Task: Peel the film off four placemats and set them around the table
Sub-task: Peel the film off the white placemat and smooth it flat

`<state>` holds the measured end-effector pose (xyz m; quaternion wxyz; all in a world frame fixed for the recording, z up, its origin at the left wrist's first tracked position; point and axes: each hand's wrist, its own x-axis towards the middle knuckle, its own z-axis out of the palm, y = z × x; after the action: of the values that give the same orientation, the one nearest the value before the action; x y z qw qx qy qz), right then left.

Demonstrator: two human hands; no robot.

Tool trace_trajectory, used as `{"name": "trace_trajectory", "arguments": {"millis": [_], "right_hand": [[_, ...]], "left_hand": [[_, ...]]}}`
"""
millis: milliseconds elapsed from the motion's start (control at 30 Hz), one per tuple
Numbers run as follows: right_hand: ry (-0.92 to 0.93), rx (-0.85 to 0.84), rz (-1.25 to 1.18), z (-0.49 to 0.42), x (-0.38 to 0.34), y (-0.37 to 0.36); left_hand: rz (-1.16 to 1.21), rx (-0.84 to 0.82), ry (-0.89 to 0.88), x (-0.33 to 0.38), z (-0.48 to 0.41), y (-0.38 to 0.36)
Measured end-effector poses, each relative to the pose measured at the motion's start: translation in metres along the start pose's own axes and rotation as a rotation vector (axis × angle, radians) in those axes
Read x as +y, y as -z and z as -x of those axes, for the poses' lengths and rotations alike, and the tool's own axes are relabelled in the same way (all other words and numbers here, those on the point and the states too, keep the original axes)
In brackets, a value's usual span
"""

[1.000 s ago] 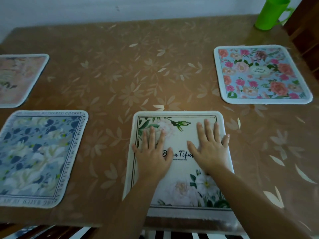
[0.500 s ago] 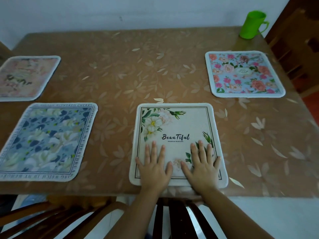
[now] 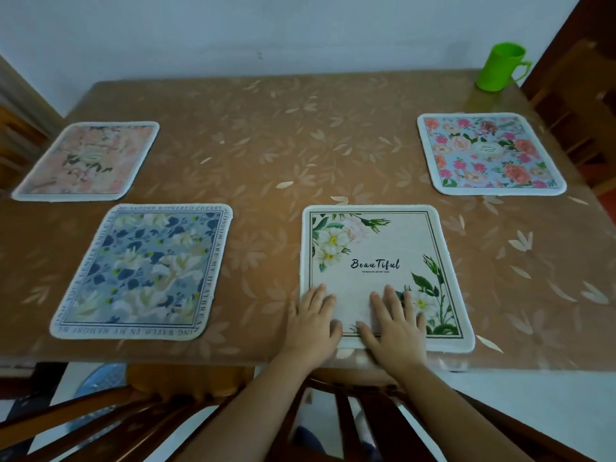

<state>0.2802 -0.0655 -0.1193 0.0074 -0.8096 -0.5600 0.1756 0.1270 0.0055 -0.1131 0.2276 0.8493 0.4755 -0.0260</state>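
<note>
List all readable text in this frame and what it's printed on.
"BeauTiful": white placemat; line beneath too small to read.
"WITHERED CHERRY", "ARE MY HEARTBREA", "WATCH IN MY MEMORY": blue placemat border; rest unclear.
Blurred, unreadable: centre badge on rose placemat; pink placemat.

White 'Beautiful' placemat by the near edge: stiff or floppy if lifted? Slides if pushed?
Likely floppy and light: the white floral placemat lies thin and flat, with a fuzzy rim. May slide easily: the brown leaf-patterned table cover looks glossy.
</note>
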Motion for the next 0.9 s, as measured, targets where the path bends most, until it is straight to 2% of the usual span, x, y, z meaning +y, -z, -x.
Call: {"name": "trace_trajectory", "arguments": {"millis": [200,433,667,800,900], "right_hand": [[0.068,-0.005,-0.121,-0.002,-0.056,0.021],[0.14,0.126,-0.048,0.007,-0.118,0.047],[0.218,0.332,-0.073,0.043,-0.15,0.071],[0.241,0.339,-0.059,0.063,-0.151,0.083],[0.272,0.337,-0.057,0.084,-0.148,0.09]], "left_hand": [[-0.025,0.104,0.07,-0.051,0.025,0.044],[-0.124,0.223,0.03,-0.088,0.052,0.08],[-0.121,0.398,-0.019,-0.077,0.079,0.101],[-0.136,0.483,-0.003,-0.063,0.098,0.106],[-0.103,0.483,0.033,-0.05,0.119,0.108]]}}
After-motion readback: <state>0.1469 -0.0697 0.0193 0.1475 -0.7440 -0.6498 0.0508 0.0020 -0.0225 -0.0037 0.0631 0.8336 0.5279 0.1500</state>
